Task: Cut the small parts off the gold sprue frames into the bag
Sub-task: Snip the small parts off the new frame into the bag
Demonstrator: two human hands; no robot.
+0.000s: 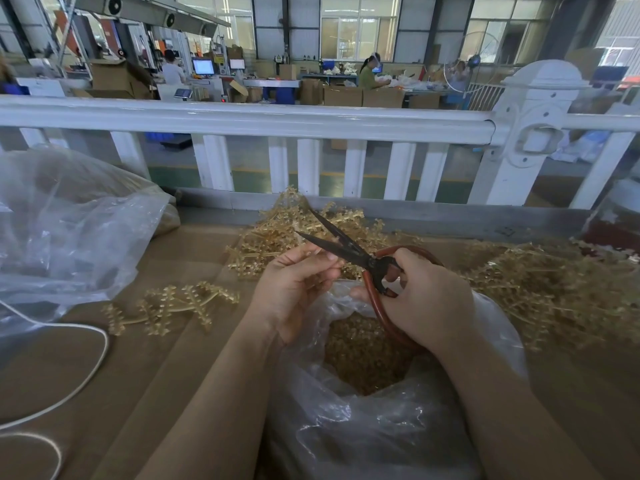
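My right hand (426,299) gripped the scissors (349,252) by their big reddish-brown loop handles, fingers curled through and around them. The dark blades stood apart, pointing up and to the left, away from me. My left hand (294,289) was raised just beside the lower blade, thumb and fingertips pinched together near its edge; whatever I pinched there was too small to make out.

Both hands hung above the open mouth of the clear plastic bag (381,427), which sat right in front of me with a heap of small gold parts (363,355) inside. Behind the scissors lay a pile of gold frames (277,233) on the brown cardboard surface (156,358). A larger tangled heap of gold frames (554,282) spread out to my right. One flat frame (169,306) lay alone on the cardboard to my left, well apart from the bag.

Farther left sat another big clear bag (69,230), crumpled and partly open, and a white cord (86,372) curved across the cardboard below it. A white railing (277,123) ran across behind the work surface.
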